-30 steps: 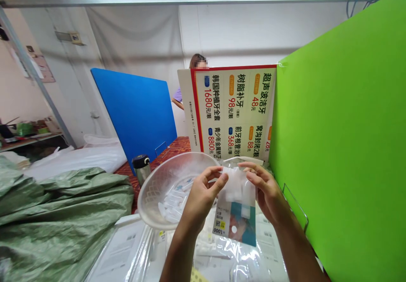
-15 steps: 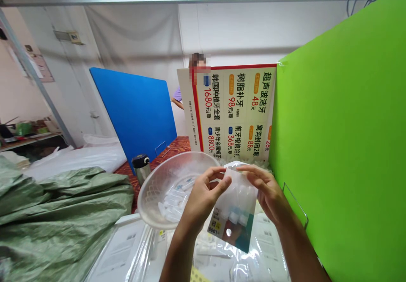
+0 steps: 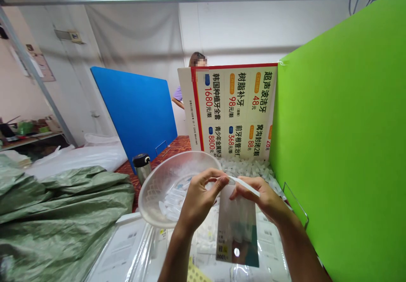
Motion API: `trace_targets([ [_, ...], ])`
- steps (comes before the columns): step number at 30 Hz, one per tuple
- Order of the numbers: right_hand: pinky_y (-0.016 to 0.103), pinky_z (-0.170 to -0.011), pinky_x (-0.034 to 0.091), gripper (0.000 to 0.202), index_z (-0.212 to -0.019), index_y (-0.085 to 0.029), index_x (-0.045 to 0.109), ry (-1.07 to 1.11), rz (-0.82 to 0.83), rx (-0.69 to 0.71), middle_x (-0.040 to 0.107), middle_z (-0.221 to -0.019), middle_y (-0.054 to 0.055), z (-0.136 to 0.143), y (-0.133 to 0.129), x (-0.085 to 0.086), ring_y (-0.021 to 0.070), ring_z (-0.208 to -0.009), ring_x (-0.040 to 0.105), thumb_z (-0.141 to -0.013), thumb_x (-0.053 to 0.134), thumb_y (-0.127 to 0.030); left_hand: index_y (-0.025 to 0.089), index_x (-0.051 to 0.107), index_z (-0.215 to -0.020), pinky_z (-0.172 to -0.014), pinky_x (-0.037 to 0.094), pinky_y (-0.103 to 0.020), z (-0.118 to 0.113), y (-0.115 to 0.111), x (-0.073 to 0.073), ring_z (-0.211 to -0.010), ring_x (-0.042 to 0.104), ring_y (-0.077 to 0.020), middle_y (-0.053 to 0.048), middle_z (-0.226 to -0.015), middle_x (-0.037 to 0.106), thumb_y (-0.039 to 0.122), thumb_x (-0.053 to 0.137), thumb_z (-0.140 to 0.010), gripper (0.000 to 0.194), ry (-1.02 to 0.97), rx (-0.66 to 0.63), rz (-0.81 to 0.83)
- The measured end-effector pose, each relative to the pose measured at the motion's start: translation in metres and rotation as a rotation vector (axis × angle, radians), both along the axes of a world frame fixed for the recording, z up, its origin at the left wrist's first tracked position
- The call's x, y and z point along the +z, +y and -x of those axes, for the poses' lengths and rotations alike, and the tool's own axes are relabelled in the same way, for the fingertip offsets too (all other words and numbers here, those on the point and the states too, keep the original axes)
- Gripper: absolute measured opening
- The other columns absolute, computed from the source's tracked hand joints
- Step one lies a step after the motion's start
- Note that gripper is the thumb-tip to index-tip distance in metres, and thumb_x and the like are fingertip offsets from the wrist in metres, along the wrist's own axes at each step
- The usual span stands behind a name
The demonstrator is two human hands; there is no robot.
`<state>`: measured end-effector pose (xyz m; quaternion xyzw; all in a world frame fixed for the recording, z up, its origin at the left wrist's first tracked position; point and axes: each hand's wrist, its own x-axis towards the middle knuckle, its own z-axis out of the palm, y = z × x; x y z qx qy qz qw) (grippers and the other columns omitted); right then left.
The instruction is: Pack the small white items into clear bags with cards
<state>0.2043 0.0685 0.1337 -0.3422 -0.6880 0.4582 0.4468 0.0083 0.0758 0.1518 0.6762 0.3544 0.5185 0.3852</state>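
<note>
L forearm [image 3: 177, 248] & R forearm [image 3: 298, 239], both bare, slant up fr. the bottom edge & in twd each other. L hand [image 3: 199, 197] is raised, wrist about straight, thumb [image 3: 221, 183] & index finger [image 3: 211, 172] pinched close at the tips; other L fingers are mostly hidden. R hand [image 3: 261, 193] is at approx. same height, just beside L, also pinching, digits bent w/ tips pointing L; some R fingers are partly hidden.
</note>
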Motion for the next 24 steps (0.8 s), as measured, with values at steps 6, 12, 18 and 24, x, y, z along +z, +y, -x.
trace_targets([
  [6,0.030,-0.072,0.041,0.044,-0.082,-0.022,0.080,-0.065,-0.045,0.060,0.063,-0.081,0.003,0.000,0.001,0.000,0.0180,-0.078,0.055,-0.091,0.061,-0.061,0.019,0.072,-0.079,-0.075,0.051,-0.028,0.007,0.000,0.003,-0.073,0.066,-0.0165,-0.003,-0.073,0.071,0.048,0.071,-0.086,0.030,0.013,-0.006,0.002],
  [12,0.028,-0.071,0.043,0.042,-0.077,-0.020,0.071,0.149,-0.107,-0.181,0.059,-0.075,0.001,0.005,0.006,-0.006,0.0169,-0.076,0.054,-0.093,0.060,-0.058,0.019,0.072,-0.066,-0.078,0.051,-0.032,0.011,0.004,0.002,-0.068,0.067,-0.0186,-0.004,-0.066,0.072,0.055,0.074,-0.081,0.039,-0.026,-0.015,0.149],
  [18,0.028,-0.066,0.040,0.037,-0.071,-0.020,0.070,0.112,-0.168,-0.300,0.057,-0.075,0.001,0.004,0.007,-0.001,0.0145,-0.068,0.049,-0.090,0.066,-0.051,0.020,0.071,-0.066,-0.088,0.051,-0.038,0.009,0.010,-0.001,-0.080,0.069,-0.0231,-0.008,-0.076,0.074,0.061,0.069,-0.081,0.043,-0.002,0.038,0.201],
  [24,0.028,-0.057,0.036,0.040,-0.071,-0.019,0.070,0.105,-0.143,-0.412,0.058,-0.074,0.001,0.005,0.008,-0.002,0.0134,-0.061,0.046,-0.088,0.066,-0.056,0.024,0.071,-0.088,-0.091,0.052,-0.040,0.013,-0.018,0.018,-0.096,0.066,-0.0238,-0.006,-0.096,0.073,0.052,0.070,-0.084,0.027,0.013,0.267,-0.083],
])
